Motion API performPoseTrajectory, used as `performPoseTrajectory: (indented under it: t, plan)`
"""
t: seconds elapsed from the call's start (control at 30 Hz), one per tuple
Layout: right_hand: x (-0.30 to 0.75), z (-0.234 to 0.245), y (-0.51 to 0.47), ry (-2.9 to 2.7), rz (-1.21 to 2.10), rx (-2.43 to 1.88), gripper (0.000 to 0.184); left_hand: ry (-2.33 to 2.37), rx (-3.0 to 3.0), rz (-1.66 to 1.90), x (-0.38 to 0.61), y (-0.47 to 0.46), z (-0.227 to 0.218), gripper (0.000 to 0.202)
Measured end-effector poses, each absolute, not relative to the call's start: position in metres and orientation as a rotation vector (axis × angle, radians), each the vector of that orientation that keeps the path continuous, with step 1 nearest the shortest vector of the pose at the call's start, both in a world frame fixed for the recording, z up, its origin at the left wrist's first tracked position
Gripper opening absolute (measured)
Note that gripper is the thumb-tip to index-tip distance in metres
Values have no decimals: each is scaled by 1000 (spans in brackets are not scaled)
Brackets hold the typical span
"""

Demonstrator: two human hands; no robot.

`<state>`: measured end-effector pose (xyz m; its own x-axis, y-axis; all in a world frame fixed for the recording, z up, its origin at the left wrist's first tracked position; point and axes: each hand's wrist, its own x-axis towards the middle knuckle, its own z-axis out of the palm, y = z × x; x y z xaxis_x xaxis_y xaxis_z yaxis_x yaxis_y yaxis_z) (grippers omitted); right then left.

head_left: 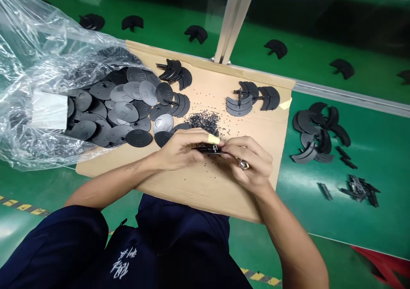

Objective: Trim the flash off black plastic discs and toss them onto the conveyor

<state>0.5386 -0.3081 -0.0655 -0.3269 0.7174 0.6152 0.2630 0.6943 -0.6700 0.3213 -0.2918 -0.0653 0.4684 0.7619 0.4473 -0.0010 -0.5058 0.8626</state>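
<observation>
My left hand [181, 146] grips a thin black plastic disc [208, 150], seen nearly edge-on above the cardboard. A strip of yellow tape is wrapped around one of its fingers. At the disc's right end, the fingertips of my right hand [251, 161] are pinched together on it. Some small fitting [215, 147] stands up from the disc between both hands. A shiny metal piece [243, 164] shows among the right fingers; whether it is a ring or a tool is unclear. Just beyond the hands lies a heap of tiny black parts [205, 121], some scattered around.
A cardboard sheet [198, 191] covers the bench before me. At left, many oval black discs [126, 111] spill from a clear plastic bag [35, 45]. Curved black pieces [248, 99] lie at the back. More curved pieces [309, 122] and narrow black parts [360, 189] rest on the green surface.
</observation>
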Motion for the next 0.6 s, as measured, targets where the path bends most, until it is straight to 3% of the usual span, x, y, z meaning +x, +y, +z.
performPoseTrajectory:
  t: [0.27, 0.47, 0.6]
  plan:
    - [542, -67, -308, -1941, 635, -719, 16, 570, 1472, 891, 318, -286, -63, 25]
    - [540, -69, -308, -1925, 712, -739, 22, 553, 1522, 841, 321, -288, -61, 32]
    - [538, -66, -308, -1858, 557, -851, 15, 594, 1522, 929, 324, -292, -66, 51]
